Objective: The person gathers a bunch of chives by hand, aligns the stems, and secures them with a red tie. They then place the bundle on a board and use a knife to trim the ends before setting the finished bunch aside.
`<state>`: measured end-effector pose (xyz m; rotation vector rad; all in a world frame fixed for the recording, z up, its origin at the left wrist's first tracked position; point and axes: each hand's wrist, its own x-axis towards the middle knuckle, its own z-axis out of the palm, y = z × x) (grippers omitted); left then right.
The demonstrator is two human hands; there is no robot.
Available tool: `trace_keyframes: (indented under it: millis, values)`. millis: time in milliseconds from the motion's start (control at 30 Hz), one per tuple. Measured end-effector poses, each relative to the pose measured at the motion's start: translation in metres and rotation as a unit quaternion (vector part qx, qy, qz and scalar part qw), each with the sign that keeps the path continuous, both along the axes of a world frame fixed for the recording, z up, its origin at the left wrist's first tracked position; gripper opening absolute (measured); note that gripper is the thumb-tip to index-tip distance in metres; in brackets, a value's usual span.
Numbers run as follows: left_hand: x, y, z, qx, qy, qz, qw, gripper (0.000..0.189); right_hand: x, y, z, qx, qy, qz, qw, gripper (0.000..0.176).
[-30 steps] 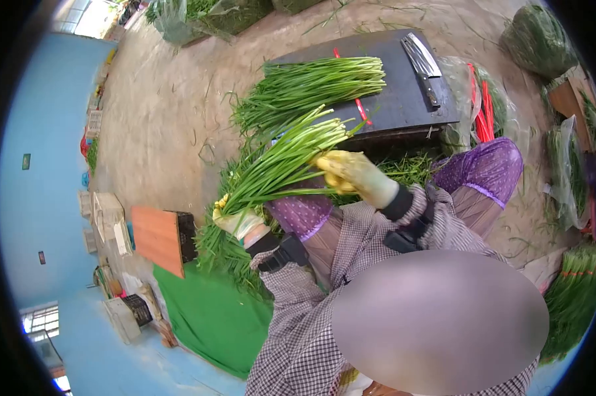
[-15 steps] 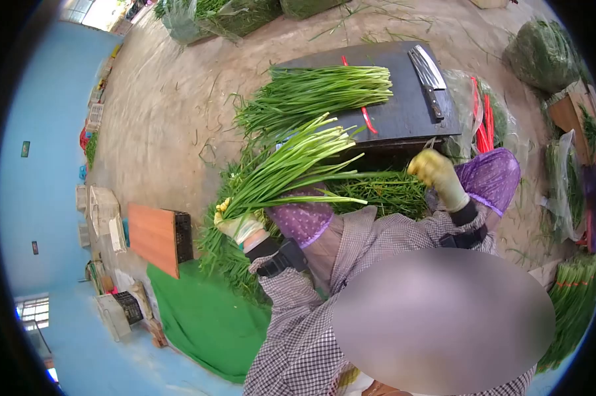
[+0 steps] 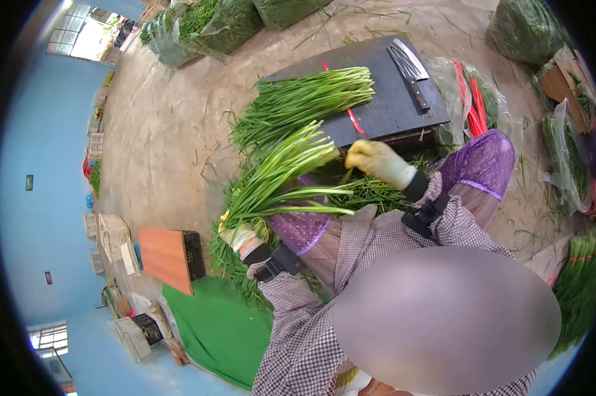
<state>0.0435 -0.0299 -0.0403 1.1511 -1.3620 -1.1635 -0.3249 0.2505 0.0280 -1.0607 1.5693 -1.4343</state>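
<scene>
My left hand (image 3: pixel 237 235), in a pale glove with yellow fingers, is closed around the leafy part of a bunch of chives (image 3: pixel 278 175). The bunch fans out over my left knee, its pale stem ends pointing up and right. Just right of those ends is my gloved right hand (image 3: pixel 380 163), fingers curled together. A thin green strand shows below its fingertips; I cannot tell what it holds. Beyond, a larger pile of chives (image 3: pixel 308 99) lies on a dark board (image 3: pixel 400 122), across a red strip (image 3: pixel 355 121).
A cleaver-like knife (image 3: pixel 409 71) lies on the board's right part. Red strips (image 3: pixel 477 109) rest on a plastic bag right of it. Loose chives (image 3: pixel 384 191) lie between my knees. An orange-brown panel (image 3: pixel 166 257) and green cloth (image 3: pixel 222 330) are at left, bagged greens (image 3: pixel 525 33) at far right.
My right hand has moved left, from near my right knee to beside the stem ends of the held chives. My left hand still grips the bunch. The view has shifted slightly.
</scene>
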Motion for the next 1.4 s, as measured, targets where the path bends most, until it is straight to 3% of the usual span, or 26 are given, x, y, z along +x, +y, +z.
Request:
trace_keyframes:
  millis: [33,67,100,133,200,233,267,333,367,400,433,467,500,600,633,733,767,867,1000,1067,1100,1200,1267,1300,1367,1400]
  values:
    - [0.003,0.000,0.000,-0.013,-0.072,-0.001,0.997,0.020,-0.010,0.011,-0.008,0.019,-0.017,-0.040,0.999,0.013]
    - [0.005,0.000,0.001,-0.026,-0.141,-0.002,0.990,0.019,-0.019,0.025,-0.016,0.066,-0.107,-0.090,0.988,0.014]
    - [0.021,-0.016,-0.021,-0.010,-0.068,0.000,0.998,0.019,-0.030,0.042,-0.035,0.066,0.000,-0.119,0.991,0.017]
    - [0.033,-0.027,-0.038,0.006,-0.012,-0.003,1.000,0.020,-0.045,0.058,-0.063,0.198,0.285,-0.089,0.934,0.022]
    - [0.052,-0.047,-0.065,0.039,0.080,-0.017,0.996,0.022,-0.039,0.070,-0.031,0.461,0.432,0.063,0.772,0.032]
    - [0.049,-0.048,-0.059,0.056,0.114,-0.030,0.991,0.023,-0.032,0.072,-0.021,0.392,0.481,0.042,0.783,0.040]
    - [0.045,-0.043,-0.056,0.070,0.119,-0.021,0.990,0.021,-0.024,0.069,-0.035,0.217,0.542,-0.060,0.810,0.041]
    - [0.016,-0.016,-0.019,0.099,0.131,-0.003,0.986,0.019,-0.007,0.030,-0.011,0.055,0.401,-0.117,0.907,0.050]
    - [-0.011,0.012,0.017,0.047,-0.056,-0.001,0.997,0.018,0.004,0.009,-0.007,-0.016,0.303,-0.116,0.946,0.054]
    - [0.003,-0.005,0.002,-0.005,-0.091,-0.018,0.996,0.018,0.015,-0.007,0.003,0.016,0.233,-0.080,0.969,0.053]
    - [0.017,-0.022,-0.014,-0.058,-0.125,-0.030,0.990,0.018,0.020,-0.023,0.028,0.006,-0.061,0.031,0.998,0.046]
    - [0.032,-0.039,-0.030,-0.112,-0.157,-0.039,0.980,0.019,0.018,-0.049,0.000,-0.054,-0.119,0.106,0.986,0.045]
    - [0.020,-0.029,-0.025,0.040,0.083,-0.001,0.996,0.020,0.025,-0.059,-0.002,-0.068,-0.179,0.105,0.976,0.042]
    - [0.053,-0.065,-0.071,0.134,0.223,-0.034,0.965,0.022,0.046,-0.065,0.018,-0.104,-0.296,0.058,0.948,0.035]
    - [0.040,-0.052,-0.056,0.129,0.201,-0.015,0.971,0.022,0.053,-0.062,0.023,-0.113,-0.325,0.035,0.938,0.033]
    - [-0.020,0.000,0.010,0.249,0.456,0.092,0.849,0.021,0.062,-0.055,0.011,-0.126,-0.351,0.001,0.928,0.032]
    - [-0.009,-0.013,-0.009,0.252,0.502,0.080,0.823,0.021,0.069,-0.054,0.010,-0.149,-0.414,-0.022,0.898,0.032]
    - [0.006,-0.032,-0.044,0.215,0.487,0.038,0.846,0.018,0.073,-0.049,0.005,-0.150,-0.452,-0.040,0.879,0.031]
    - [0.000,-0.007,-0.028,0.210,0.533,-0.013,0.819,0.023,0.063,-0.053,-0.006,-0.100,-0.419,0.004,0.903,0.029]
    - [0.006,-0.013,-0.036,0.167,0.488,-0.036,0.856,0.025,0.062,-0.054,-0.006,-0.099,-0.409,0.058,0.905,0.029]
    - [0.023,-0.033,-0.066,0.126,0.429,-0.047,0.893,0.026,0.063,-0.054,0.000,-0.088,-0.398,0.080,0.910,0.029]
    - [0.030,-0.040,-0.078,0.063,0.281,-0.026,0.957,0.023,0.068,-0.059,-0.004,-0.050,-0.385,0.106,0.915,0.024]
    - [0.021,-0.031,-0.069,0.112,0.363,0.024,0.925,0.020,0.070,-0.056,0.006,-0.012,-0.387,0.095,0.917,0.020]
    - [0.017,-0.027,-0.065,0.171,0.480,0.056,0.858,0.019,0.068,-0.051,0.013,-0.024,-0.391,0.084,0.916,0.019]
    - [0.010,-0.021,-0.058,0.223,0.578,0.077,0.781,0.019,0.058,-0.050,0.002,-0.062,-0.411,0.098,0.904,0.020]
    - [0.011,-0.021,-0.062,0.219,0.568,0.066,0.790,0.018,0.054,-0.049,-0.001,-0.080,-0.421,0.105,0.898,0.020]
